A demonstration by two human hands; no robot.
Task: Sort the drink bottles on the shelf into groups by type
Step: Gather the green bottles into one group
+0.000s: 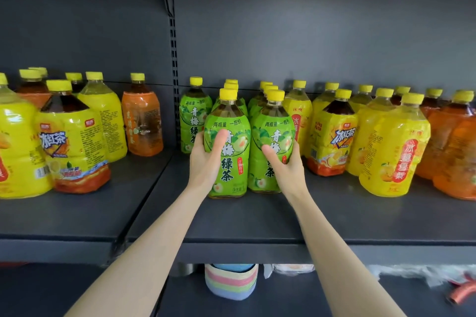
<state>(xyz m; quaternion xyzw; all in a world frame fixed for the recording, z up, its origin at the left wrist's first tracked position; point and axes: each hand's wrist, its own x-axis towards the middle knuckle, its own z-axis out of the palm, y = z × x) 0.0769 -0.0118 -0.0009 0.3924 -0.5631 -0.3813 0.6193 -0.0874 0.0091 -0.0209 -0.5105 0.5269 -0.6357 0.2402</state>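
**Item:** green tea bottles, two rows on the shelf (257,216), just right of the slotted upright (175,59).

**Hands:** left hand (206,159) grips the front left green bottle (231,167). Right hand (286,162) grips the front right green bottle (273,126). Thumbs lie on the labels; both bottles stand upright, side by side.

**Handling:** probably best moved as a pair, bases flat, towards the lone green bottle (192,116) nearest the upright, without nudging the rows behind.

**Unclear:**
- Rear bottles show caps only, so the count is uncertain.
- The fingers behind the bottles are hidden.
- The outermost yellow bottle (15,152), far left of the upright, and the outermost orange bottle (456,157), far right, are cut off.
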